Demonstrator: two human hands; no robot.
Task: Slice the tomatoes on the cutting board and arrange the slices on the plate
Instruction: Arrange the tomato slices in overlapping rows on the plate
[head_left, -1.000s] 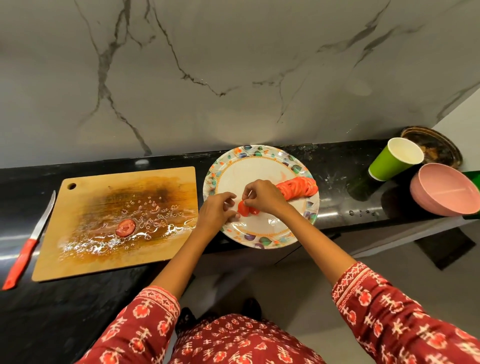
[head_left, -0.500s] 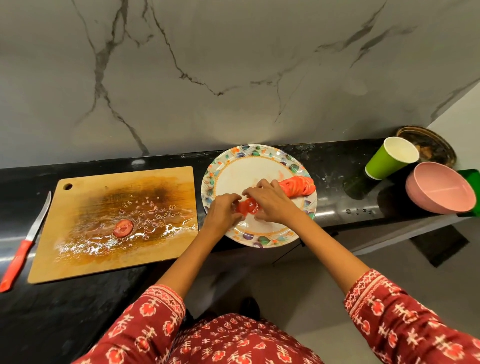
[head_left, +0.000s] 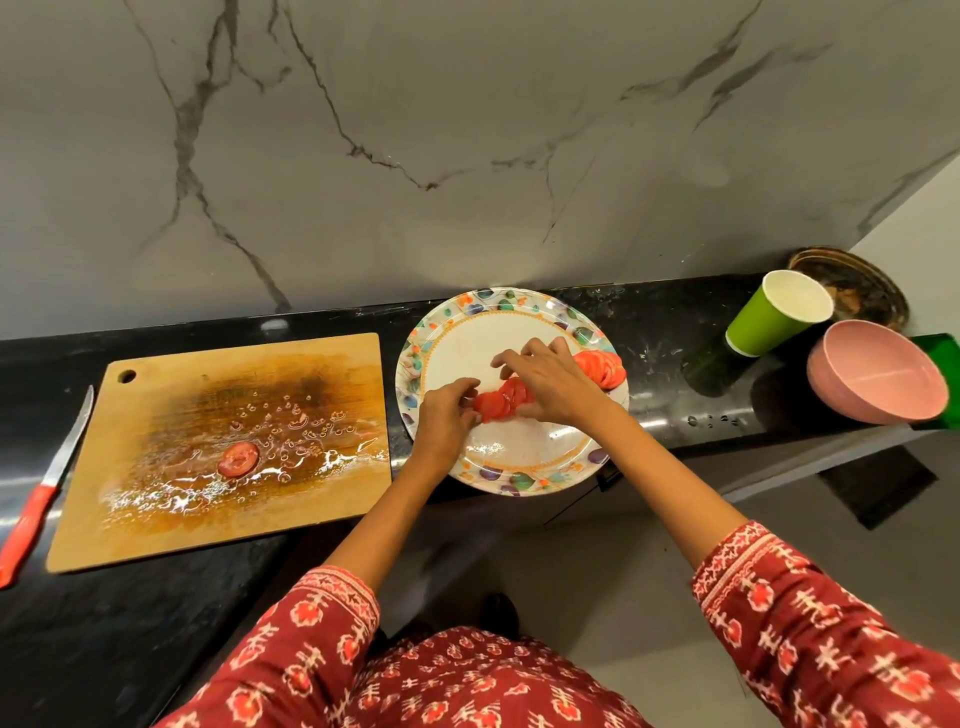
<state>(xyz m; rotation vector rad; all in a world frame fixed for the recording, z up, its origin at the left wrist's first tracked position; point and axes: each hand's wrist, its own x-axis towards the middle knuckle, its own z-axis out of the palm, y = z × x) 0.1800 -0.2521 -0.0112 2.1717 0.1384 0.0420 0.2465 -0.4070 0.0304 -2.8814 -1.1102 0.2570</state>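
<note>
Arrangement of slices is in progress, judging from the layout: cutting appears finished and the slices are being set out in a row. Both hands are working over the plate, which is standing on the black desk just right of the cutting board. Left hand is pinching the near end of the tomato slices with curled fingers; right hand is curving over the row from above, its fingers resting on the slices. Farther end of the row is showing beyond the right hand, overlapping like shingles.

Next move probably calls for fanning the bunched slices evenly, then fetching the single slice lying on the wet board. Wet slices are likely to slip, so a light pinch is advisable.

Count: one plate, one cutting board, one knife with a red handle lying left of the board, one green cup, one pink bowl, one dark round tray behind them. Slices on the plate are too overlapped to count.
</note>
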